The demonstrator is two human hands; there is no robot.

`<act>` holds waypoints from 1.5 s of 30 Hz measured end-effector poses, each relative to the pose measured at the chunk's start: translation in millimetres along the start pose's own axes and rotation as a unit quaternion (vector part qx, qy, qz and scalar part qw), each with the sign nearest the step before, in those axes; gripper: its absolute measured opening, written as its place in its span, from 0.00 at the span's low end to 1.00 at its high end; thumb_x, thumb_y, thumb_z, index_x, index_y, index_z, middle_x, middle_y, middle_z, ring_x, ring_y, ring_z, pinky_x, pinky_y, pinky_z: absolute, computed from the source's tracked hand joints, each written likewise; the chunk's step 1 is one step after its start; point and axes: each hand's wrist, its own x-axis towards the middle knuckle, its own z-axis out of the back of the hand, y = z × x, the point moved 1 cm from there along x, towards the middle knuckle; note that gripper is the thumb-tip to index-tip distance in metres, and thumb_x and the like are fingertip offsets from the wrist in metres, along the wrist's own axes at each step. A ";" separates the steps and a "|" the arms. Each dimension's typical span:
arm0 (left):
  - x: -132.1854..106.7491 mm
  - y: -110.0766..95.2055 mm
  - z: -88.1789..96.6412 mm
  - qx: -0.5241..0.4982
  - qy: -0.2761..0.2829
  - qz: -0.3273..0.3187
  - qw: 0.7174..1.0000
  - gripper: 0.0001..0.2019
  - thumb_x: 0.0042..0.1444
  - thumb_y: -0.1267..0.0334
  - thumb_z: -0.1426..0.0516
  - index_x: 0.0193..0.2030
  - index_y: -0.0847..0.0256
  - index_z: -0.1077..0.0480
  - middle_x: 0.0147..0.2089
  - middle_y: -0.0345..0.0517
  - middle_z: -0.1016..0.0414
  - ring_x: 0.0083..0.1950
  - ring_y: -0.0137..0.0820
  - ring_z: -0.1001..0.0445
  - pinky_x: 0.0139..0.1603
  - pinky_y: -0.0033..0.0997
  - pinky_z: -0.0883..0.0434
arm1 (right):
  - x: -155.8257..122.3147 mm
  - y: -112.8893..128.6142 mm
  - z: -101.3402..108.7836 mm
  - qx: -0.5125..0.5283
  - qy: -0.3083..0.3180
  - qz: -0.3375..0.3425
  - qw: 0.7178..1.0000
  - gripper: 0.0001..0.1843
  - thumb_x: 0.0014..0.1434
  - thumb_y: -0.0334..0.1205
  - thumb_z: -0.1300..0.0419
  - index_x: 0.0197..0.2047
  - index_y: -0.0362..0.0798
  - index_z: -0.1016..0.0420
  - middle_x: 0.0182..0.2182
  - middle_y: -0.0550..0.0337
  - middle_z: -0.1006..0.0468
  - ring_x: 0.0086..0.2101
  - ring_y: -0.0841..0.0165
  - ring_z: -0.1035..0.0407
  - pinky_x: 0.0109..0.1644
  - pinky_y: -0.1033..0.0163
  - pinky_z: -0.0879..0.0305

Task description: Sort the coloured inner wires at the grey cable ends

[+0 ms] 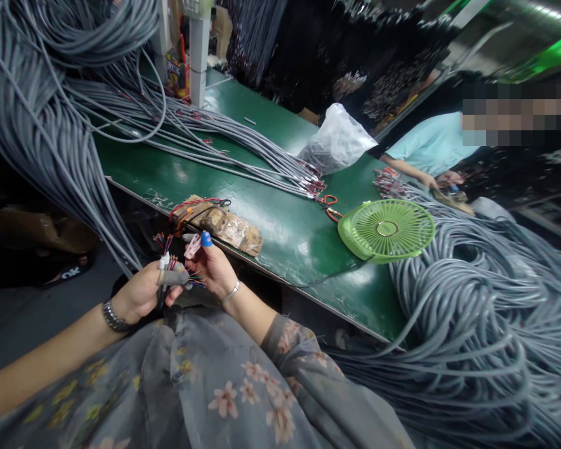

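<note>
My left hand (144, 290) is closed around the end of a grey cable, with a grey covering on its thumb or finger. Thin coloured wires (172, 260) fan out from the cable end beside a white band. Close by, my right hand (217, 269) is closed on a small pink clip-like tool (193, 247), and a blue cover sits on its thumb. More loose wire ends show between the two hands. Part of the fingers of each hand is hidden.
A taped cardboard block (231, 229) lies at the green table's (290, 243) front edge. Beyond are a green fan (386, 229), a plastic bag (339, 140) and grey cable bundles (243, 149). More coils (472, 299) heap at right, near a person in light blue (430, 146).
</note>
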 end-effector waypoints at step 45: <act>-25.8 13.3 -10.0 -0.050 -0.110 -0.070 0.990 0.18 0.30 0.52 0.26 0.19 0.60 0.27 0.15 0.38 0.28 0.17 0.24 0.33 0.20 0.25 0.34 | -5.3 8.5 4.2 -0.035 0.053 -0.020 0.998 0.26 0.64 0.64 0.35 0.33 0.47 0.24 0.25 0.63 0.24 0.23 0.75 0.34 0.26 0.70 0.32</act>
